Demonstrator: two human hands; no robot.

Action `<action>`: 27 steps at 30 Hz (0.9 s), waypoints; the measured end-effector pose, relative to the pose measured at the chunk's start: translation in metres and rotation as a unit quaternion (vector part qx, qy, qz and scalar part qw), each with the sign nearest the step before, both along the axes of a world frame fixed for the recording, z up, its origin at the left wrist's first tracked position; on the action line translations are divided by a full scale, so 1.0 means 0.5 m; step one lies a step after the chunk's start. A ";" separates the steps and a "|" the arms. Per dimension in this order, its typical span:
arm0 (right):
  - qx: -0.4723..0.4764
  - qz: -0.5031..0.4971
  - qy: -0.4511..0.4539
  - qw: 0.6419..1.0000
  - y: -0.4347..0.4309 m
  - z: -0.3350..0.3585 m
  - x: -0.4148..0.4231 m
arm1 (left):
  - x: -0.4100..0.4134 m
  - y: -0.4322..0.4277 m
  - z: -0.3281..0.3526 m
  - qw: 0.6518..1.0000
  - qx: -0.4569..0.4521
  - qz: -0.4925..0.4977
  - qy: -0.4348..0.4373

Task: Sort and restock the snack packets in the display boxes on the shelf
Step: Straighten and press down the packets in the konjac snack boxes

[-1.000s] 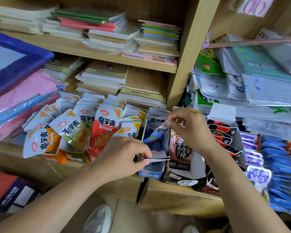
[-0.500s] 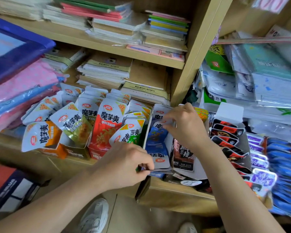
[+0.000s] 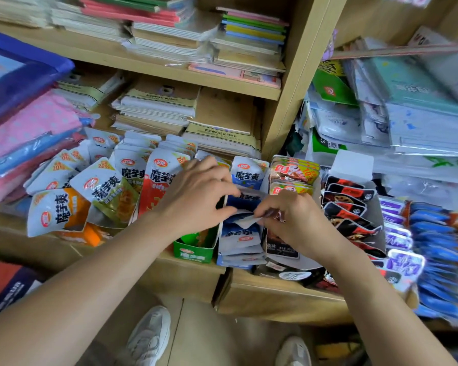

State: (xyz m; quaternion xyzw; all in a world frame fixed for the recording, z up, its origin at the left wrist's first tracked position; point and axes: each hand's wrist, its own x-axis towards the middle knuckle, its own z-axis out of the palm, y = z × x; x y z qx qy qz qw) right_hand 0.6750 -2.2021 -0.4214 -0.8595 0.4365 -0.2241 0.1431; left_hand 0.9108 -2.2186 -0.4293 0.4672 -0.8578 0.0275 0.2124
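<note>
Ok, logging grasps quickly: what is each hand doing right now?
Left hand: grips the blue packets.
Right hand: pinches the front packet by its pale top.

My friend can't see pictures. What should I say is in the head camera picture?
A person's left hand and right hand pinch blue snack packets on a wooden shelf. Orange, green and red packets crowd the left side, and notebooks are stacked above.

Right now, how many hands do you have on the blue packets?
2. The left hand grips the blue packets from their left side; the right hand pinches one from the right. Neither is hidden.
</note>
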 end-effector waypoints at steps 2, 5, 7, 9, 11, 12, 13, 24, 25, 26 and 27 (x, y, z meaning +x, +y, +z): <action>-0.004 0.000 -0.014 1.000 0.004 -0.001 -0.003 | -0.012 -0.015 0.003 0.998 0.001 -0.011 -0.060; -0.022 0.005 -0.040 0.999 0.010 -0.002 -0.009 | -0.015 -0.032 0.016 0.997 0.042 -0.021 -0.069; -0.029 0.008 -0.046 0.998 0.013 -0.004 -0.013 | -0.007 -0.040 0.018 0.996 0.049 -0.032 -0.071; -0.032 0.011 -0.047 0.998 0.011 -0.007 -0.017 | -0.003 -0.042 0.015 0.997 0.030 -0.034 -0.061; -0.034 0.015 -0.049 0.998 0.009 -0.011 -0.018 | -0.006 -0.044 0.009 0.999 0.008 -0.030 -0.043; -0.036 0.016 -0.052 0.998 0.009 -0.012 -0.018 | -0.010 -0.048 0.007 0.999 -0.004 -0.027 -0.035; -0.038 0.018 -0.054 0.998 0.009 -0.013 -0.017 | -0.014 -0.051 0.005 0.999 -0.016 -0.023 -0.022; -0.059 -0.034 -0.078 0.995 0.007 -0.013 0.000 | -0.027 -0.097 0.013 0.991 -0.036 -0.012 0.128; -0.057 -0.039 -0.080 0.994 0.005 -0.015 0.001 | -0.027 -0.096 0.015 0.992 -0.037 -0.010 0.121; -0.054 -0.048 -0.085 0.994 0.002 -0.019 0.002 | -0.028 -0.095 0.017 0.993 -0.035 -0.006 0.116; -0.049 -0.062 -0.097 0.992 -0.001 -0.023 0.003 | -0.030 -0.095 0.016 0.993 -0.033 0.002 0.112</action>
